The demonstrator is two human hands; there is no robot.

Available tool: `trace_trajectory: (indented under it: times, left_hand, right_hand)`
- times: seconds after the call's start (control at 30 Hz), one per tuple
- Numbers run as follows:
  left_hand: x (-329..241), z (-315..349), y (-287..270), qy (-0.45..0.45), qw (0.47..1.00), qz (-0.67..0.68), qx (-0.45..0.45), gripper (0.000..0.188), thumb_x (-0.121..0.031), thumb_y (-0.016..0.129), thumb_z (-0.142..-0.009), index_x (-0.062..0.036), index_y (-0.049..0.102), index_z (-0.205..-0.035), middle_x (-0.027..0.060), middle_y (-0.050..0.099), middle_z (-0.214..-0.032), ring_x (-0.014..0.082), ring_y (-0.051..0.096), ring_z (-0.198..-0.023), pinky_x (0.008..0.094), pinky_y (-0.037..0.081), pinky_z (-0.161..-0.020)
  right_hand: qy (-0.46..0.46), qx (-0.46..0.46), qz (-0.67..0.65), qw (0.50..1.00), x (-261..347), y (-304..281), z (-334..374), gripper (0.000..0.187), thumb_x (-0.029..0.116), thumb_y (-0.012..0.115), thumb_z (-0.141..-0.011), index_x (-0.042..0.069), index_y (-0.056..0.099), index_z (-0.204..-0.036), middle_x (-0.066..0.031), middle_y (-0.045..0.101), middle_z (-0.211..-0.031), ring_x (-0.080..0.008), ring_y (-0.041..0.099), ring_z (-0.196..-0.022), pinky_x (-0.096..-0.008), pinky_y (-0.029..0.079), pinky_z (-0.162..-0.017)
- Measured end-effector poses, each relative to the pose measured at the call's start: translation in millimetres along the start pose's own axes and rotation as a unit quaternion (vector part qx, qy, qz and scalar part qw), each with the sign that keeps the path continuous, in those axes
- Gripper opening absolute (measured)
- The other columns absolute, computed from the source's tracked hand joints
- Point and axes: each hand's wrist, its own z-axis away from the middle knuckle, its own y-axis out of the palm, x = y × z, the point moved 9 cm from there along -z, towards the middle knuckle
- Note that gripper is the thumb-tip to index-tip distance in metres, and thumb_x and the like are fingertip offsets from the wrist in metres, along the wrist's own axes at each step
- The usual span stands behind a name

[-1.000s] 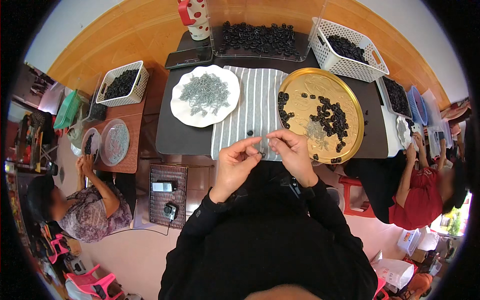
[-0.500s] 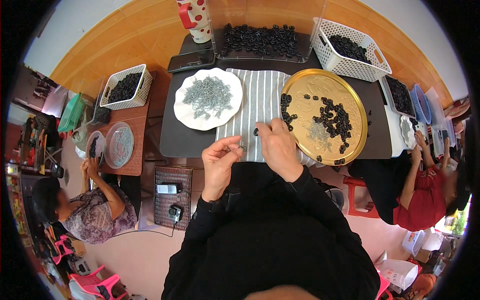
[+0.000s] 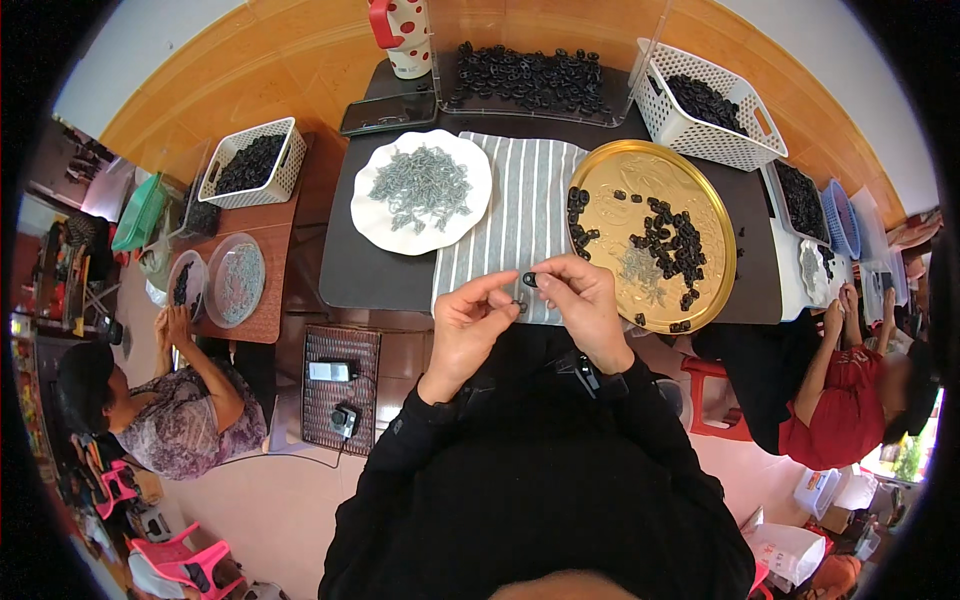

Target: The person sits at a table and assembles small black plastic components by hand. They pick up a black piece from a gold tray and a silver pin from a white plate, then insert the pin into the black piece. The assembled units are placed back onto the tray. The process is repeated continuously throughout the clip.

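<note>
The right hand (image 3: 590,315) pinches a small black piece (image 3: 530,279) between thumb and forefinger, its fingertips nearly together. The piece sits at the very ends of those fingers, on their left side, most of it sticking out toward the other hand. The left hand (image 3: 462,335) also has a narrow pinch: a tiny metal part (image 3: 521,305) pokes out at the tip of its thumb, just below the black piece and apart from it. The left forefinger points straight at the black piece (whether it touches, I cannot tell).

Both grips are over the near end of a striped cloth (image 3: 510,200). To the left of the cloth's middle, a scalloped white plate (image 3: 372,222) bears a heap of metal clips (image 3: 425,185), its edge overlapping the cloth. On the right, a round gold tray (image 3: 640,165) carries scattered black pieces (image 3: 670,240) beside a smaller metal pile (image 3: 640,272).
</note>
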Motion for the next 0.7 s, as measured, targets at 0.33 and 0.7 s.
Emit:
trace_trajectory:
  times: [0.33, 0.7]
  left_hand:
    - [2.7, -0.1, 13.8, -0.001, 1.0, -0.009, 0.011, 0.037, 0.016, 0.061, -0.08, 0.0017, 0.068, -0.114, -0.001, 0.063, -0.085, 0.0056, 0.057, -0.077, 0.0213, 0.049, -0.075]
    - [3.4, 2.8, 17.5, 0.002, 1.0, -0.006, 0.011, 0.036, 0.013, 0.063, -0.082, 0.0017, 0.066, -0.116, -0.001, 0.063, -0.086, 0.0045, 0.057, -0.078, 0.0199, 0.047, -0.073]
  right_hand:
    - [-0.033, 0.023, 0.007, 0.999, 12.0, 0.2, 11.2, 0.009, -0.001, 0.06, -0.09, -0.003, 0.066, -0.096, 0.0004, 0.063, -0.08, -0.0048, 0.054, -0.073, -0.021, 0.044, -0.065]
    - [-0.065, 0.007, 0.029, 0.997, 20.0, -1.1, 15.7, 0.009, -0.002, 0.06, -0.09, -0.004, 0.066, -0.096, -0.0007, 0.063, -0.082, -0.0057, 0.054, -0.076, -0.0221, 0.044, -0.068]
